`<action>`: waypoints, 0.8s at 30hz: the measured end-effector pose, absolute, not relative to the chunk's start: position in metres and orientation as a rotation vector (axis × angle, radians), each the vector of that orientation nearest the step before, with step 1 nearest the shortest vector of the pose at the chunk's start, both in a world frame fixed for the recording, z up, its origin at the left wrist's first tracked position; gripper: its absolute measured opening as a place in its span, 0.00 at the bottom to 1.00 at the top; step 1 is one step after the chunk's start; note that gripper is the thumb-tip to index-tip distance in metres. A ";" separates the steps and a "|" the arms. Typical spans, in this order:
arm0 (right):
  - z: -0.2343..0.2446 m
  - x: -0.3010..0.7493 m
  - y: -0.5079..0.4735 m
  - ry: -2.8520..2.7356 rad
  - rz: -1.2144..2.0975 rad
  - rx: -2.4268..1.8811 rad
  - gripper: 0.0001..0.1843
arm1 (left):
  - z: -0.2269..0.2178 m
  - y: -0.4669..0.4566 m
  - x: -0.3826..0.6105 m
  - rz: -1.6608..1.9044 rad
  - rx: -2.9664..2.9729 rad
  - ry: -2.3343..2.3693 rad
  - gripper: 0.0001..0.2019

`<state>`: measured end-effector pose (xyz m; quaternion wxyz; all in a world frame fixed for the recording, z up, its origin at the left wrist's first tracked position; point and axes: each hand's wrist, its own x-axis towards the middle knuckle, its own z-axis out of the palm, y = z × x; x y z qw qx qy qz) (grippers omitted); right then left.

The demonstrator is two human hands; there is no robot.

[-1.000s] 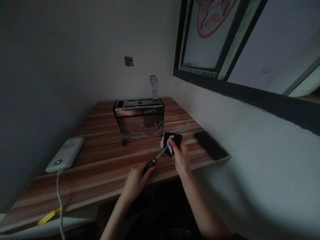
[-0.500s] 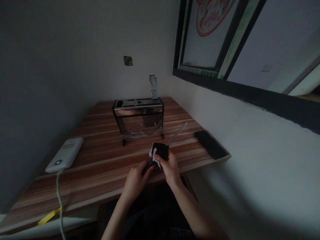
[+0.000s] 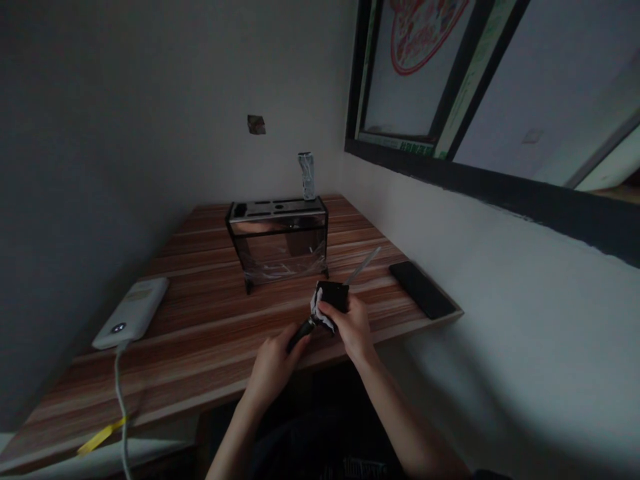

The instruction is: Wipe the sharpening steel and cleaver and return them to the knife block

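Observation:
My left hand point(image 3: 273, 363) is closed round the dark handle of a knife point(image 3: 363, 265), whose thin blade points up and to the right over the wooden table point(image 3: 200, 320). My right hand point(image 3: 353, 327) pinches a black and white cloth point(image 3: 327, 303) folded round the blade, close to the handle. Behind the hands stands a clear knife rack point(image 3: 279, 243) with a slotted metal top.
A white power bank point(image 3: 133, 312) with a cable point(image 3: 120, 393) lies at the left. A black phone point(image 3: 421, 289) rests by the right edge, against the wall. A small silvery can point(image 3: 307, 175) stands at the back. A dark-framed window point(image 3: 450, 87) fills the upper right.
My right hand slid the cloth down the blade toward the handle, then a little way back up. More bare blade shows beyond the cloth than a second ago.

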<state>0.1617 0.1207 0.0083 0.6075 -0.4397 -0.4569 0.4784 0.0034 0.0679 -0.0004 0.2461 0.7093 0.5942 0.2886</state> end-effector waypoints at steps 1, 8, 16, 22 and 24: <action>0.010 0.164 0.122 -1.068 1.102 -1.022 0.17 | 0.000 0.068 0.003 0.790 1.933 1.620 0.11; 0.024 0.185 0.139 -0.978 1.066 -1.008 0.16 | -0.002 0.067 0.003 0.802 1.925 1.593 0.12; 0.042 0.222 0.169 -0.909 0.943 -0.939 0.17 | 0.002 0.065 0.003 0.747 1.935 1.619 0.12; 0.051 0.241 0.183 -0.865 0.816 -0.897 0.18 | 0.002 0.065 0.004 0.736 1.945 1.602 0.12; 0.051 0.242 0.184 -0.841 0.817 -0.885 0.20 | 0.003 0.065 0.004 0.744 1.950 1.595 0.12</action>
